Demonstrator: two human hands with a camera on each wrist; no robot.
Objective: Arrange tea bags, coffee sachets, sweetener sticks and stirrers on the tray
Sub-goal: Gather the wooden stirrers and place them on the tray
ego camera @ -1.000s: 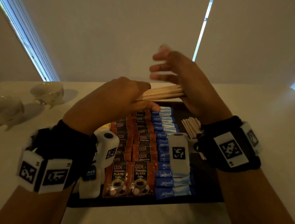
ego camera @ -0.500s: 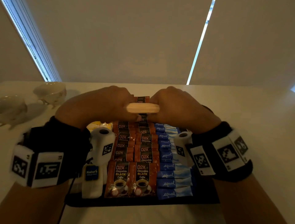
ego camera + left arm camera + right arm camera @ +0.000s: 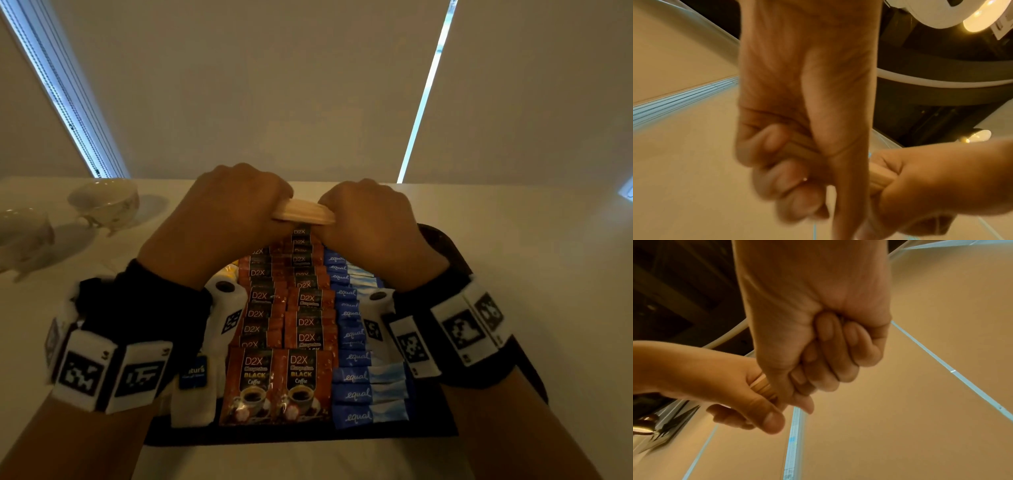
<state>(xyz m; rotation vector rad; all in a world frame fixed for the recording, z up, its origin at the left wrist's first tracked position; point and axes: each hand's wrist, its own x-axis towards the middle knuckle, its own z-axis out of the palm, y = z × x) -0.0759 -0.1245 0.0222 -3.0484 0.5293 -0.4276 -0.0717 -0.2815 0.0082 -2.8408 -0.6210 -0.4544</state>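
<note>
Now that the right hand (image 3: 373, 222) has closed beside the left hand (image 3: 222, 219), both grip the wooden stirrers (image 3: 303, 212) as one squared bundle, ready for the tray (image 3: 442, 240).

You have two columns of coffee sachets (image 3: 279, 383) beside one column of sweetener sticks (image 3: 368, 394) on one tray (image 3: 442, 428), one bundle of stirrers (image 3: 303, 212), two cups (image 3: 102, 202).
</note>
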